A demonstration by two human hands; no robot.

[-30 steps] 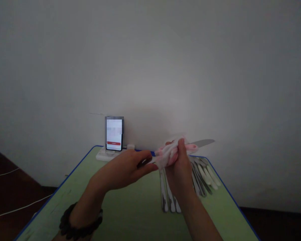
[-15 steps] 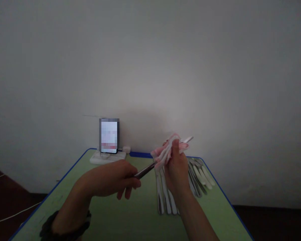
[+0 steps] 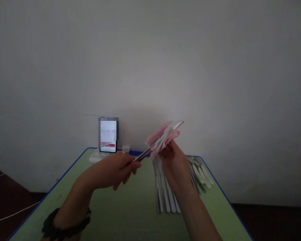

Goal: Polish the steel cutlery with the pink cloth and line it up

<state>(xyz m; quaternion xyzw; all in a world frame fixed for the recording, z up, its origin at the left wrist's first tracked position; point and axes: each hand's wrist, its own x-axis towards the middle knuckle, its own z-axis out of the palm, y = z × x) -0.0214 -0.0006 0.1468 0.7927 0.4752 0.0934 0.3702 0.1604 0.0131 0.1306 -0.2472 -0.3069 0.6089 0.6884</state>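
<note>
My left hand [image 3: 120, 169] pinches the handle end of a metal table knife [image 3: 143, 154], which slants up to the right above the table. A pink and white cloth [image 3: 163, 139] is folded about the knife's middle, and the blade tip pokes out beyond it. Closed on that cloth from below is my right hand [image 3: 174, 160]; its fingers are partly hidden by the folds. Under my right hand and forearm, several metal knives [image 3: 163, 190] lie side by side, handles toward me.
On the right of the green table [image 3: 120, 214] lie several pieces of cutlery with white handles [image 3: 202, 174], beside more metal ones [image 3: 197, 184]. A phone [image 3: 108, 135] stands on a white stand [image 3: 96, 156] at the back left, near a white plug [image 3: 125, 149]. A wall rises behind.
Both hands have risen a little, and the knife with them. My right hand has shifted slightly left, its thumb no longer over the top of the cloth, which has opened out somewhat.
</note>
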